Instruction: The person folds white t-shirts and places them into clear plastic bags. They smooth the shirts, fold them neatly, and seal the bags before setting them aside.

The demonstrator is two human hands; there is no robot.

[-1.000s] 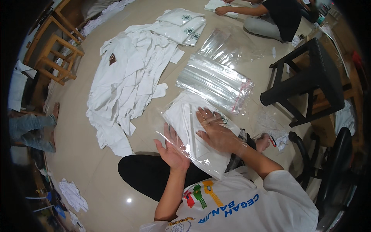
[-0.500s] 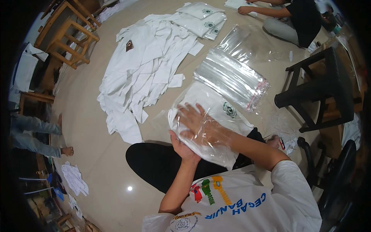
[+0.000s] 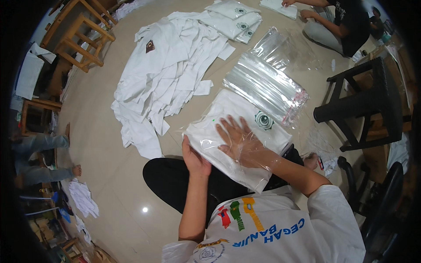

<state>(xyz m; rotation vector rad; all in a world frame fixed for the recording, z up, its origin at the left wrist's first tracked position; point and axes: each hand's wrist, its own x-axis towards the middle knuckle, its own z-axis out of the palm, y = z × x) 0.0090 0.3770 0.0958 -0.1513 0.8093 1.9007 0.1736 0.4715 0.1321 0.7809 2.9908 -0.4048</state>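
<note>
Across my lap lies a folded white shirt (image 3: 210, 147) inside a clear plastic bag, with a round dark-green emblem near its right side. My left hand (image 3: 196, 158) holds the bag's left edge, the thumb along the rim and the other fingers hidden beneath. On top of the shirt my right hand (image 3: 239, 142) rests flat with its fingers spread. Clear plastic covers its wrist and lower back, so it appears to be inside the bag.
A stack of clear plastic bags (image 3: 265, 85) lies ahead of the shirt. Beyond are a heap of white shirts (image 3: 171, 65) and several bagged ones (image 3: 230, 24). A black stool (image 3: 364, 103) stands at right. A co-worker (image 3: 342, 28) sits at upper right; another person's legs (image 3: 41, 147) are at left.
My right hand has slid a little right across the shirt, and the plastic has drawn back from its fingers. My left hand has moved left and up along the bag's edge.
</note>
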